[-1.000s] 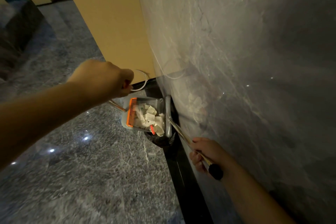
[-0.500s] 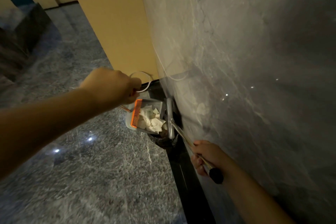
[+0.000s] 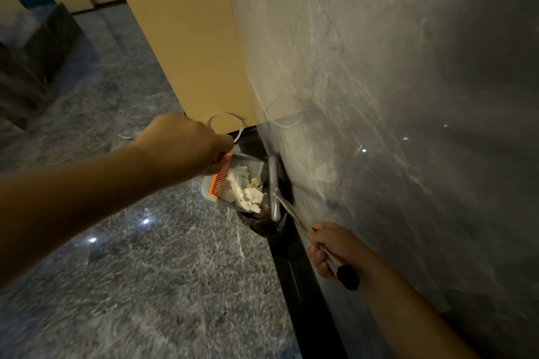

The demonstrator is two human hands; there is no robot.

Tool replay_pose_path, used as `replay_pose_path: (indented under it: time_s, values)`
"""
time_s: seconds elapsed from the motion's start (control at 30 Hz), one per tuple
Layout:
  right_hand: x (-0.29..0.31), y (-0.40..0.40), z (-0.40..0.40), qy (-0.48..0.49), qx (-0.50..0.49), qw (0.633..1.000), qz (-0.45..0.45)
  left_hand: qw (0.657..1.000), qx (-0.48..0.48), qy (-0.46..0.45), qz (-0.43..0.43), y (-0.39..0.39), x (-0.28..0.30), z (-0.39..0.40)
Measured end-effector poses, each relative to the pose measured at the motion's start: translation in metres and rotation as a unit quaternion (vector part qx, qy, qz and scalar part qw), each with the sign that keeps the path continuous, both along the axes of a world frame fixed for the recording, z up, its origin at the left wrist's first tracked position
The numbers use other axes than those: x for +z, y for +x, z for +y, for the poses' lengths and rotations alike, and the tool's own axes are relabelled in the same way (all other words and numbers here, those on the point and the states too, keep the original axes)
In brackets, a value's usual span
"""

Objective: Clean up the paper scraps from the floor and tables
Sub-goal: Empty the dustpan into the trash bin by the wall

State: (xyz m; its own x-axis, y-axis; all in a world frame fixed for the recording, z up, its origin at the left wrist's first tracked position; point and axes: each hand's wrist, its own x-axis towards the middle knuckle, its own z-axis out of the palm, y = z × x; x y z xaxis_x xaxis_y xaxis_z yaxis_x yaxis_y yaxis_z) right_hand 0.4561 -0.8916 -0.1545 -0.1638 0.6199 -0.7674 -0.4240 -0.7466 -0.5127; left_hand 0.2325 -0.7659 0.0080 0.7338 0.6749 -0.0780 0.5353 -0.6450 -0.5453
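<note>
White paper scraps (image 3: 243, 192) lie heaped in a pale dustpan (image 3: 206, 190) with an orange comb edge (image 3: 220, 178). The pan is tilted over a small bin lined with a black bag (image 3: 262, 226) at the foot of the wall. My left hand (image 3: 183, 143) grips the dustpan's handle from above; a wire loop (image 3: 239, 128) sticks out past my knuckles. My right hand (image 3: 332, 248) grips a thin metal broom handle (image 3: 291, 214) with a black end cap (image 3: 347, 276). The handle's grey head (image 3: 273, 183) rests against the wall beside the pan.
A grey marble wall (image 3: 393, 125) fills the right side, with a black skirting board (image 3: 300, 285) along its base. A tan panel (image 3: 180, 32) stands behind the bin. Polished grey stone floor (image 3: 160, 271) spreads left; a dark block (image 3: 38, 61) sits far left.
My left hand has moved right and down over the dustpan. The scraps have slid lower in the pan toward the bin. My right hand keeps its hold on the broom handle.
</note>
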Motion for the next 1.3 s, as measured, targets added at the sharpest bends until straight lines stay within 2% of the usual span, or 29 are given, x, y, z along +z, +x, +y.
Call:
replay_pose_path:
  time_s: [0.17,0.3,0.37,0.5,0.67,0.83,0.97,1.17,1.23,1.3]
  values:
    - [0.004,0.000,0.002,-0.002,-0.002,1.000,0.007,0.995,0.013,0.051,-0.084,0.000,0.015,0.012]
    - [0.006,0.000,0.002,-0.007,-0.004,1.000,0.015,0.998,-0.044,-0.030,0.025,0.016,-0.016,-0.008]
    - [0.007,0.000,0.001,-0.003,-0.010,1.000,0.018,0.998,-0.038,-0.030,0.034,0.016,-0.013,-0.004]
    - [0.005,-0.002,0.000,-0.005,-0.015,1.000,0.021,0.996,-0.018,0.022,-0.082,0.014,0.009,0.008]
    - [0.005,-0.003,-0.002,0.004,-0.005,1.000,0.010,0.998,-0.040,-0.042,0.020,0.023,-0.009,-0.002]
    - [0.004,-0.004,-0.002,0.017,0.007,1.000,-0.014,0.996,-0.033,0.021,-0.076,0.017,0.011,0.009]
    - [0.000,-0.002,-0.004,0.005,0.004,1.000,-0.001,0.999,-0.029,-0.034,0.023,0.020,-0.010,-0.004]
    - [0.000,-0.005,0.000,0.007,-0.006,1.000,-0.007,0.998,0.003,0.030,-0.062,0.006,0.014,0.011]
    - [0.001,-0.005,-0.001,0.009,-0.006,1.000,-0.013,0.999,-0.007,-0.001,-0.033,0.010,0.009,0.007]
    - [0.002,-0.005,-0.002,0.004,-0.007,1.000,-0.004,0.999,-0.024,-0.031,0.033,0.012,-0.005,0.000]
